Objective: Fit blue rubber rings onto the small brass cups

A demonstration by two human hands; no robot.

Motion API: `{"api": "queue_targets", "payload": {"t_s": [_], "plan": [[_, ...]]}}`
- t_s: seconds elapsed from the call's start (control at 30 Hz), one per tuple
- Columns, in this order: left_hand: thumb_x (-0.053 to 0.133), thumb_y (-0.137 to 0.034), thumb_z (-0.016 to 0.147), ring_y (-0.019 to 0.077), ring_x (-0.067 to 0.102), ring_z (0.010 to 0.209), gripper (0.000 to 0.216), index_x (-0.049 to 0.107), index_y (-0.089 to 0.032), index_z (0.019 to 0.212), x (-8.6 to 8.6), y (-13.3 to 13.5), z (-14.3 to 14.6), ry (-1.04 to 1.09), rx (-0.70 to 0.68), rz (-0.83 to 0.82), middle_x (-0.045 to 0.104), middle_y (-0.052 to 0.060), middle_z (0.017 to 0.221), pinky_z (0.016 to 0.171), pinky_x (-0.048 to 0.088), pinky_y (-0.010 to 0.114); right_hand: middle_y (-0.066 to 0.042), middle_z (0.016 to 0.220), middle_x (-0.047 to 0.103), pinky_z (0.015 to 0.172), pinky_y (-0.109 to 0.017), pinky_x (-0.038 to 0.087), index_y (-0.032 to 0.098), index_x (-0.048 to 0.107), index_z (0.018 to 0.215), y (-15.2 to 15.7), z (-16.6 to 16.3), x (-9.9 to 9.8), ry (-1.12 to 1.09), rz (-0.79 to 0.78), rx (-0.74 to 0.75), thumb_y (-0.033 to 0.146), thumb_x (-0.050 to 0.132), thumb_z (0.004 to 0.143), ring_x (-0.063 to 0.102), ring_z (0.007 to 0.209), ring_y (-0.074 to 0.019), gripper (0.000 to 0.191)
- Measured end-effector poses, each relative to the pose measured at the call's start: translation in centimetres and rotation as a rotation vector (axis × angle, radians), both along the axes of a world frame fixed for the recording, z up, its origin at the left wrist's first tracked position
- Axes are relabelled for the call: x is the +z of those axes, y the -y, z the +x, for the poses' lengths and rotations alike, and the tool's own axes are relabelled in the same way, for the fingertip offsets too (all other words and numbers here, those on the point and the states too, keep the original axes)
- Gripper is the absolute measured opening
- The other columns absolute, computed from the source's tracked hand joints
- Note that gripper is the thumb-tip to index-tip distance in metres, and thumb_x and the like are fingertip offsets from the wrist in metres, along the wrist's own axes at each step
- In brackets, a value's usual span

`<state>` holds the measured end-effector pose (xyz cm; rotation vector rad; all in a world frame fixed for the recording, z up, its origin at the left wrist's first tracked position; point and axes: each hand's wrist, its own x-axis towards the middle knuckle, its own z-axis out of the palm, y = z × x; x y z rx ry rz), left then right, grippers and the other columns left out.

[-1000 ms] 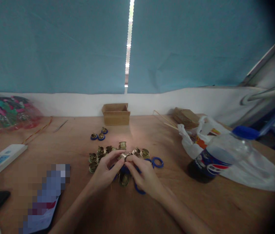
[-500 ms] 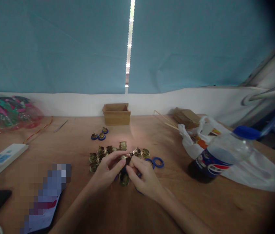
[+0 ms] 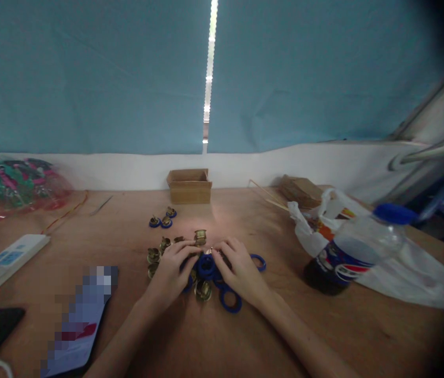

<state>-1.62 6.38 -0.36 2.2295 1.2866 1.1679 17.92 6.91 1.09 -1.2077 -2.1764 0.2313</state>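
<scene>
Between my two hands is a blue ring (image 3: 206, 274) with a metal piece at its middle. My left hand (image 3: 172, 270) grips its left side with thumb and fingertips. On the other side, my right hand (image 3: 241, 270) has its thumb and fingers closed on the same ring. Under and beside the hands lie more blue rings (image 3: 230, 311) and a brass-coloured metal fitting (image 3: 203, 290). Several brass fittings (image 3: 153, 255) are gathered left of my left hand, and one stands upright (image 3: 200, 237) just beyond the fingers.
Three blue-ringed fittings (image 3: 166, 222) sit farther back, before a small cardboard box (image 3: 190, 195). At right are a cola bottle (image 3: 348, 262) and a white plastic bag (image 3: 414, 283). A phone (image 3: 82, 325) and a power strip (image 3: 12, 260) lie at left.
The ring in my hands has turned, so its blue face now shows. My right hand has shifted slightly and its fingers have straightened, uncovering blue rings beneath.
</scene>
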Motion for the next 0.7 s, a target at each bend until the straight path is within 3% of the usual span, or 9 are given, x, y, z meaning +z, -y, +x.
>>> {"api": "queue_targets", "payload": {"t_s": [0.2,0.4,0.5,0.6,0.7], "plan": [[0.046,-0.023,0.093,0.0223,0.055,0.114,0.024,0.062,-0.023,0.111,0.8,0.2,0.0,0.017,0.068,-0.001,0.066,0.007,0.116,0.103,0.038,0.043,-0.006,0.089,0.061,0.078,-0.033,0.042,0.019,0.055,0.083,-2.2,-0.7,0.4,0.02,0.037,0.014,0.017,0.046,0.091,0.056,0.087,-0.0204,0.012],[0.036,-0.027,0.096,0.0236,0.06,0.1,0.028,0.061,-0.017,0.103,1.4,-0.1,-0.5,0.122,0.242,-0.105,0.067,0.011,0.103,0.089,0.045,0.04,-0.004,0.083,0.067,0.067,-0.026,0.045,0.016,0.06,0.095,-10.0,-5.9,1.8,0.156,-0.083,0.127,0.01,0.053,0.084,0.061,0.074,-0.0163,0.015],[0.037,-0.029,0.095,0.0255,0.06,0.096,0.028,0.062,-0.017,0.097,1.3,-0.6,-1.2,0.125,0.352,-0.162,0.067,0.011,0.097,0.087,0.045,0.041,-0.003,0.088,0.069,0.073,-0.025,0.047,0.018,0.063,0.106,-13.8,-9.7,1.5,0.219,-0.14,0.197,0.007,0.057,0.082,0.063,0.08,-0.0162,0.027],[0.039,-0.03,0.093,0.0265,0.061,0.094,0.026,0.062,-0.017,0.095,1.1,-1.1,-2.2,0.148,0.443,-0.184,0.068,0.011,0.096,0.085,0.045,0.042,-0.005,0.099,0.067,0.078,-0.031,0.051,0.017,0.063,0.109,-15.8,-12.5,0.6,0.277,-0.189,0.231,0.017,0.063,0.084,0.064,0.089,-0.0196,0.025],[0.042,-0.03,0.091,0.0283,0.061,0.093,0.025,0.063,-0.016,0.094,0.7,-1.7,-3.0,0.162,0.506,-0.197,0.068,0.014,0.095,0.085,0.044,0.044,-0.008,0.119,0.059,0.083,-0.041,0.053,0.017,0.056,0.119,-16.1,-13.5,-0.1,0.288,-0.195,0.211,0.031,0.056,0.092,0.061,0.099,-0.0209,0.03]]}}
